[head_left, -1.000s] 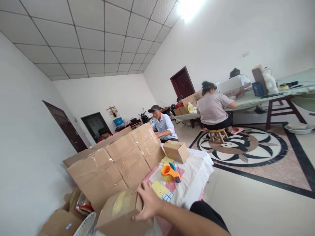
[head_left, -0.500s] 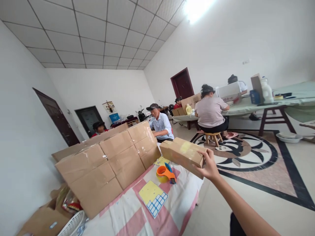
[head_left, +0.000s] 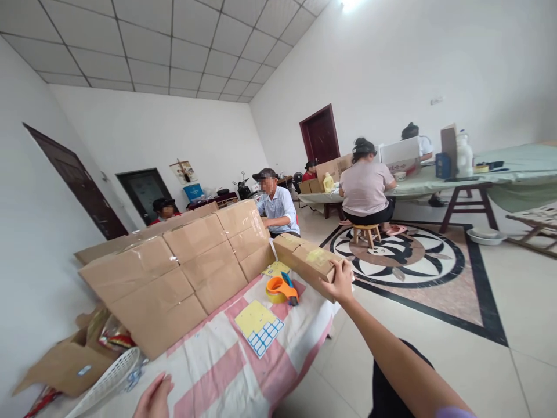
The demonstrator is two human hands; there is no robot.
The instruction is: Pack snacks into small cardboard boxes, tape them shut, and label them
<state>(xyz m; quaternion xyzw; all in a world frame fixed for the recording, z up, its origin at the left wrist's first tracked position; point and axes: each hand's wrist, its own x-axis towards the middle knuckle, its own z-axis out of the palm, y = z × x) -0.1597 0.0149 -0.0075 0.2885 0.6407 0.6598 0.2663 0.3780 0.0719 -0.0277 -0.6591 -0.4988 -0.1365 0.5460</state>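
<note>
Left hand [head_left: 155, 397] newly visible, cropped below, right hand [head_left: 340, 281] partly hiding carton [head_left: 308, 259]

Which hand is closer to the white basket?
Left. The left hand is beside the white basket, with a gap between them; the right hand is farther off, holding the end of a cardboard box.

Room for left hand [head_left: 153, 398] to pass across near tablecloth [head_left: 209, 386]; stacked cartons [head_left: 187, 267] wall off far side; tape dispenser [head_left: 281, 288], then carton [head_left: 311, 258] under right hand [head_left: 339, 281], block right end
</note>
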